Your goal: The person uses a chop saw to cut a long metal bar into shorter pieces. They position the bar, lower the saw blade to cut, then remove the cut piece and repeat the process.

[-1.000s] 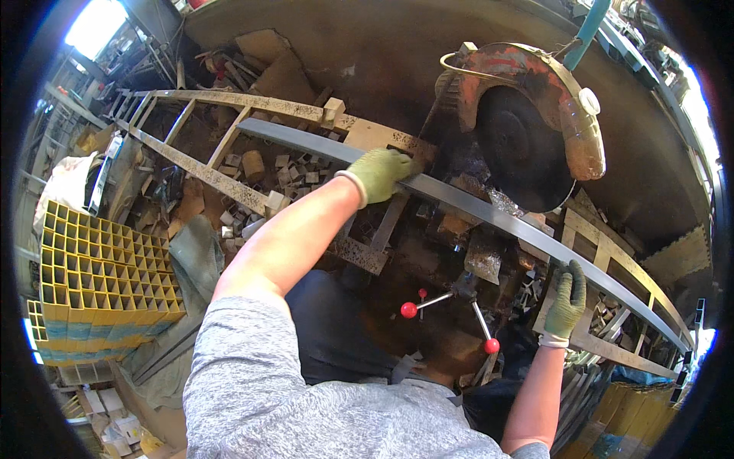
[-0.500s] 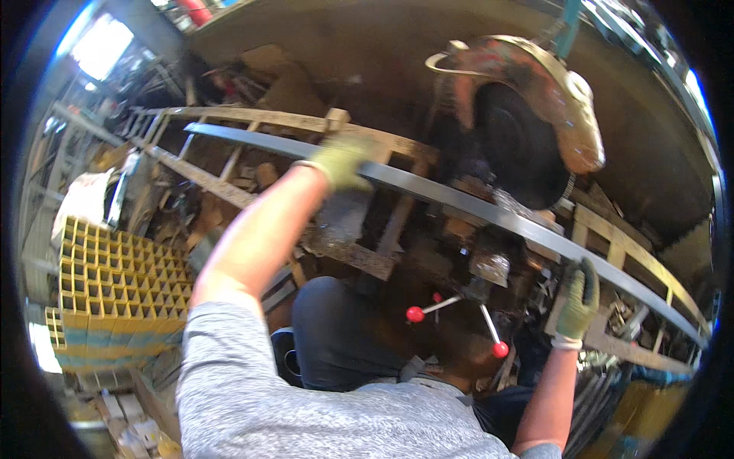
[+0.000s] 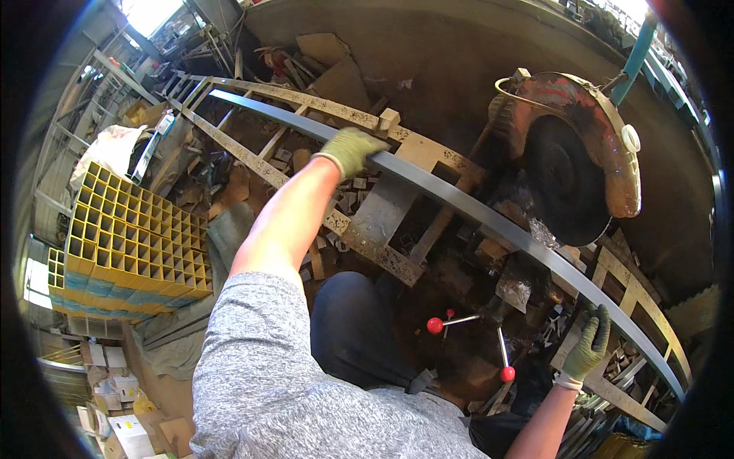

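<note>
A long grey metal bar (image 3: 466, 205) runs slantwise across the machine, from far left to near right, passing beneath the dark disc of a cut-off saw (image 3: 566, 180). My left hand (image 3: 352, 151), in a yellow-green work glove, is closed over the bar left of the saw. My gloved right hand (image 3: 589, 344) rests against the bar's near edge on the right, fingers stretched out along it. Between my arms, a clamp handle (image 3: 504, 348) with red ball knobs stands below the bar.
A pale, ladder-like frame (image 3: 252, 162) lies under the bar. Bundled yellow square tubes (image 3: 138, 237) are stacked at left. Offcuts (image 3: 352, 195) litter the ground beneath the frame. A brown wall or panel (image 3: 428, 53) stands behind. White boxes (image 3: 130, 436) sit at lower left.
My view has shifted, so the saw and clamp handle appear farther right. Both hands are still at the bar, and the left one shows more sharply than before.
</note>
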Action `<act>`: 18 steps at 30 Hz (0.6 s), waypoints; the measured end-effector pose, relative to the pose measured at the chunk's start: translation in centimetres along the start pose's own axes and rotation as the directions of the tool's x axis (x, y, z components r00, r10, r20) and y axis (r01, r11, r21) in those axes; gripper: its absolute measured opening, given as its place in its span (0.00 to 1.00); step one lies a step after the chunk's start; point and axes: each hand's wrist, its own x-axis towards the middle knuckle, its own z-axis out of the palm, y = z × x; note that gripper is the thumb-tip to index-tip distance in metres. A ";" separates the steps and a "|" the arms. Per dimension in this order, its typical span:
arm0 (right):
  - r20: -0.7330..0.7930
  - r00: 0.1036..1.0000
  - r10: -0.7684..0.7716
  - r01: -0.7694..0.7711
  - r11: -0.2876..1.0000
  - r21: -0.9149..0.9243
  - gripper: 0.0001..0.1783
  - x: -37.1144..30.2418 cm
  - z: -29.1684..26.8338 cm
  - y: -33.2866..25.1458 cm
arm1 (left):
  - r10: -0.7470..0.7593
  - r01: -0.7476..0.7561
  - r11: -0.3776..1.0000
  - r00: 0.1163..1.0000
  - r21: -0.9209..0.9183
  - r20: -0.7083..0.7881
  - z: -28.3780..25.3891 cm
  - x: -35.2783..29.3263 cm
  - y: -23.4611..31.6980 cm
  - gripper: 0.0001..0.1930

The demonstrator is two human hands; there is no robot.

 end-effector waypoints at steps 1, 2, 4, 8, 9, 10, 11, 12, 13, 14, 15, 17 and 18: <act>0.010 1.000 -0.024 0.024 0.999 -0.024 0.23 0.0 -0.3 0.1 | -0.137 0.131 0.982 0.990 0.136 0.037 -0.6 -0.4 -0.9 0.36; 0.006 1.000 -0.022 0.022 0.999 -0.035 0.23 0.1 -0.5 0.2 | -0.279 0.247 0.931 0.956 0.270 0.086 -1.4 -0.2 -1.4 0.37; 0.010 1.000 -0.019 0.019 1.000 -0.017 0.23 0.2 -0.4 0.2 | -0.308 0.320 0.943 0.944 0.092 -0.120 -1.9 -0.7 1.0 0.42; 0.033 0.999 -0.020 0.017 0.996 0.082 0.23 0.3 1.9 -0.2 | 0.226 -0.216 0.950 0.974 -0.228 0.022 -1.1 3.2 11.8 0.47; 0.062 0.998 -0.034 0.026 0.991 0.129 0.23 0.2 2.5 -0.4 | 0.328 -0.331 0.919 0.943 -0.215 -0.048 -0.6 3.3 13.5 0.44; 0.036 0.999 -0.029 0.027 0.998 0.057 0.23 -0.1 3.0 -0.7 | 0.239 -0.233 0.951 0.971 -0.203 0.005 -0.3 3.8 14.6 0.38; 0.038 0.999 -0.035 0.034 0.999 0.016 0.23 -0.5 3.4 -0.9 | 0.180 -0.177 0.969 0.984 -0.171 0.004 -0.2 3.9 14.6 0.35; 0.048 0.996 -0.076 0.075 0.997 0.006 0.23 -0.8 3.6 -1.2 | 0.133 -0.132 0.981 0.991 -0.139 -0.003 -0.1 3.8 14.3 0.33; 0.048 0.995 -0.086 0.086 0.996 -0.001 0.22 -1.2 3.8 -1.4 | 0.186 -0.190 0.968 0.982 -0.166 -0.038 0.0 3.7 13.5 0.31; 0.035 0.998 -0.052 0.052 0.999 -0.009 0.22 -1.5 3.8 -1.6 | 0.194 -0.201 0.966 0.979 -0.163 -0.061 0.0 3.5 12.3 0.30; 0.033 0.999 -0.039 0.039 0.999 0.010 0.22 -1.6 3.9 -1.6 | 0.208 -0.217 0.963 0.976 -0.157 -0.070 0.1 3.3 11.4 0.29; 0.024 0.999 -0.022 0.021 0.999 0.037 0.22 -1.7 3.7 -1.6 | 0.146 -0.149 0.977 0.989 -0.152 -0.033 0.4 3.0 10.0 0.30; 0.017 1.000 -0.016 0.016 0.999 0.043 0.22 -1.6 3.7 -1.5 | 0.149 -0.151 0.975 0.988 -0.162 -0.023 0.5 2.9 9.4 0.31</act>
